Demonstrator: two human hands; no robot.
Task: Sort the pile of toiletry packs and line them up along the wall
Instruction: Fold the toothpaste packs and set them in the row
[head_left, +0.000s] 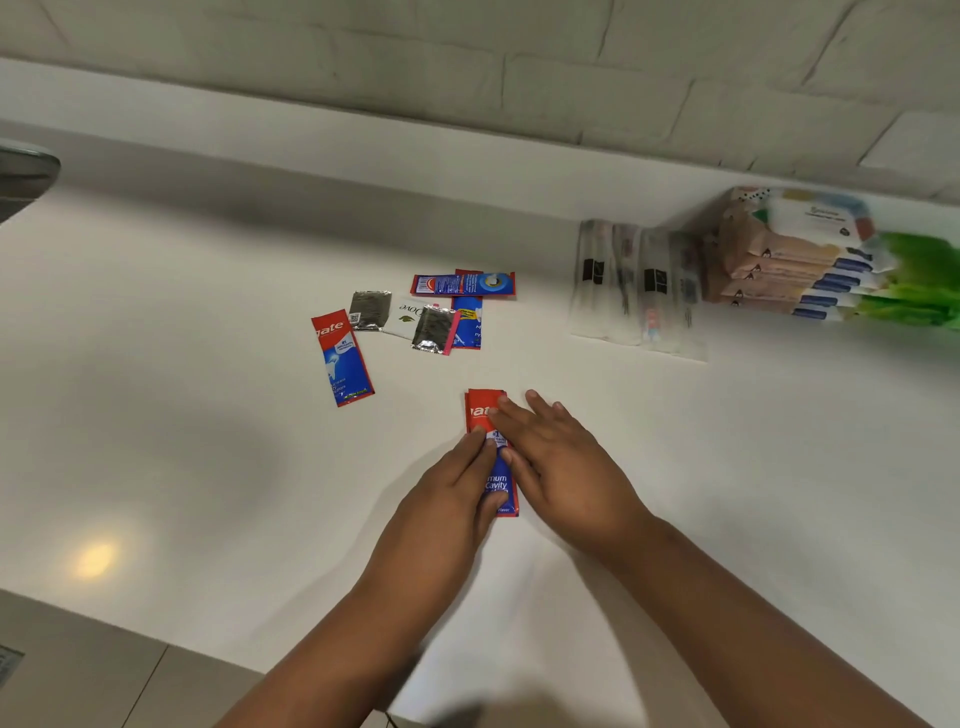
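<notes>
A small stack of red and blue toothpaste sachets (485, 415) lies flat on the white counter (182, 415). My left hand (457, 488) presses its left edge and my right hand (556, 457) rests flat on its right side. Farther back lies a loose pile: one toothpaste sachet (343, 358) on its own, two silver foil sachets (370, 310) (434, 330), a white Dove sachet (408, 314) and two more toothpaste sachets (465, 284) crossed over each other. By the wall (467, 78) at the right lie clear-wrapped toothbrush packs (639, 291).
A stack of wipe packs (789, 260) in beige, blue and green sits against the wall at the far right. A metal fixture (26, 171) shows at the left edge. The counter's front edge (156, 639) runs along the lower left, with floor tiles below.
</notes>
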